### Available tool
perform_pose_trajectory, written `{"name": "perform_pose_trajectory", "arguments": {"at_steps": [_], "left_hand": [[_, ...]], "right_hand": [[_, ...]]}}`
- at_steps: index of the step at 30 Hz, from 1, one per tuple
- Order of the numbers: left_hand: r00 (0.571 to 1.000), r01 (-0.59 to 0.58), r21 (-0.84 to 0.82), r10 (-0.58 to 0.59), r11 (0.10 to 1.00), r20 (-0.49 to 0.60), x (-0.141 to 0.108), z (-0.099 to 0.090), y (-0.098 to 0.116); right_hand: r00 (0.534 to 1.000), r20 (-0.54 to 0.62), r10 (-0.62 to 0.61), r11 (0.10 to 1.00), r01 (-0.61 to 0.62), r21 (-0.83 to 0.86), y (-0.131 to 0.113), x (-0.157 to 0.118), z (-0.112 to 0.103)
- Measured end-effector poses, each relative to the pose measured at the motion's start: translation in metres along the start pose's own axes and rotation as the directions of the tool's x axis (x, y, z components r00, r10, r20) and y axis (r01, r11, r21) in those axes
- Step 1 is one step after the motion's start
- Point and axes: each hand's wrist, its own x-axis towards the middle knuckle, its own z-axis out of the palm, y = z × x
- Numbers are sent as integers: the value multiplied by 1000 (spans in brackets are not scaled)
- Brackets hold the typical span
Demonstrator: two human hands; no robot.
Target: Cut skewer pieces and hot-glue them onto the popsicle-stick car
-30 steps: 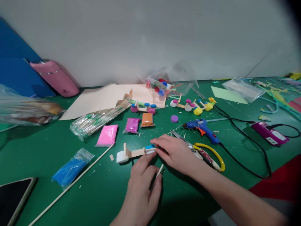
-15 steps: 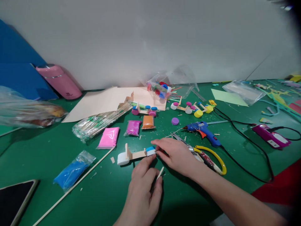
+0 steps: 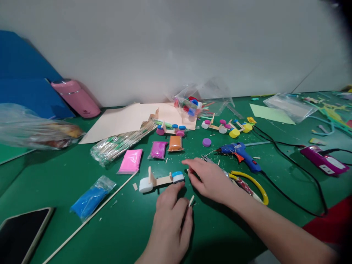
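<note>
Just below the frame's centre, the wheeled wooden model (image 3: 163,180) has just been cleared by the right hand (image 3: 210,179), whose grip cannot be told; seemingly it is steadied only by the left hand (image 3: 171,216), where a short stick (image 3: 191,200) is pinched.

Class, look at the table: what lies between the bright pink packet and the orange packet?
A magenta packet lies between the bright pink packet and the orange packet, in the head view.
</note>
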Motion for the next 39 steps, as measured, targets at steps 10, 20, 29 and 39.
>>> {"name": "perform_pose_trajectory", "arguments": {"at_steps": [10, 20, 29, 39], "left_hand": [[997, -36, 67, 31, 997, 68, -2, 0, 2], [992, -71, 187, 50, 980, 113, -1, 3, 3], [991, -76, 194, 52, 978, 126, 0, 5, 3], [986, -40, 183, 8, 982, 169, 1, -1, 5]], "right_hand": [[993, 7, -116, 975, 113, 192, 0, 9, -7], [999, 1, 39, 948, -37, 317, -7, 11, 0], [999, 16, -28, 998, 27, 50, -18, 13, -3], [995, 7, -104, 994, 104, -28, -20, 14, -1]]}}
